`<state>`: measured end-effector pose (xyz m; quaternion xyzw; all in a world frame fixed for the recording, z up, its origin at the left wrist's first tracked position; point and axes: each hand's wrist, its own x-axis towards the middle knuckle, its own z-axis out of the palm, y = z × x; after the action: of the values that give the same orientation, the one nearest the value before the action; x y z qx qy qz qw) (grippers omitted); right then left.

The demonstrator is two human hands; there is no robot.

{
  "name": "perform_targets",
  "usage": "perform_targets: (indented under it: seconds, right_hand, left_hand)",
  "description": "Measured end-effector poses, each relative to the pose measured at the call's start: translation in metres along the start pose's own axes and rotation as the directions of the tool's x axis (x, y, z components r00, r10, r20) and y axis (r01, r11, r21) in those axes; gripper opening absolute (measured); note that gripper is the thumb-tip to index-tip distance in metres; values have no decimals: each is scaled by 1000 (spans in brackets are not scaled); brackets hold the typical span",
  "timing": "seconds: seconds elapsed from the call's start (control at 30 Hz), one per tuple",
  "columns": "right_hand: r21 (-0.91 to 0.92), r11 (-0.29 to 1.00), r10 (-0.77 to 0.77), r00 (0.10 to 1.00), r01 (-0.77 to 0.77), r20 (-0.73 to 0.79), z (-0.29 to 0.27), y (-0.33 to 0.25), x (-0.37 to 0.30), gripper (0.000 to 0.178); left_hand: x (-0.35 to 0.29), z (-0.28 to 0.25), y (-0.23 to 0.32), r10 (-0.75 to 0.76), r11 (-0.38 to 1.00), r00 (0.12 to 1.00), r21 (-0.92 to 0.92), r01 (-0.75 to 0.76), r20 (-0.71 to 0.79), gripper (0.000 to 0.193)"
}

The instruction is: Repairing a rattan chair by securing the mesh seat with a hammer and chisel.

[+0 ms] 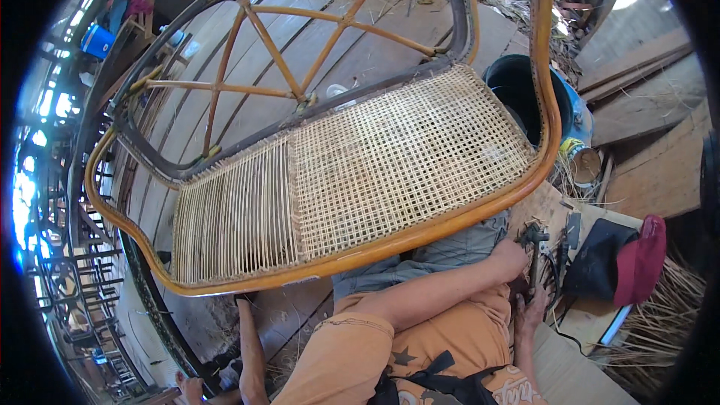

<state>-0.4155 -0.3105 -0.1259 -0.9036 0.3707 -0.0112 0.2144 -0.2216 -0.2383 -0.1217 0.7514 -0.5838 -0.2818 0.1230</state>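
Note:
A rattan bench frame (420, 219) with curved, varnished poles lies tilted across my lap. Its woven cane panel (405, 157) is an open grid on the right; on the left there are only parallel strands (232, 210). My left arm reaches across my body to the right, and my left hand (510, 258) is closed beside the head of a dark metal tool (534, 244); what its fingers hold is hidden. Below it, my right hand (531, 307) has its fingers curled round the tool's lower part. The tool's exact kind is unclear.
A dark red and black bag (637, 262) and a black cord (570, 336) lie right of my hands. Beyond stand a blue bucket (576, 105) and a can (581, 161). Loose strands (660, 322) pile at right. Another person's limb (253, 345) and hand (191, 388) show lower left.

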Motion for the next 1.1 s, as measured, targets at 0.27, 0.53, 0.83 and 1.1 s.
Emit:
perform_targets:
  seconds: [0.27,0.53,0.83,1.1]
  right_hand:
    - [129,990,62,998,-62,6,-3,6,5,35]
    - [598,779,152,982,-190,115,-51,5,24,26]
    - [879,396,62,963,-265,263,-103,-85,77,43]
    - [792,118,-390,706,-599,591,-59,-175,120,50]
  left_hand:
    - [-3,18,13,95,988,991,130,-83,-89,17]
    - [-7,-3,0,15,978,994,-210,9,111,24]
    - [-66,-105,-8,-127,487,976,-868,-93,-176,40]
    - [-139,-149,-17,-219,89,936,-961,-261,-275,89]
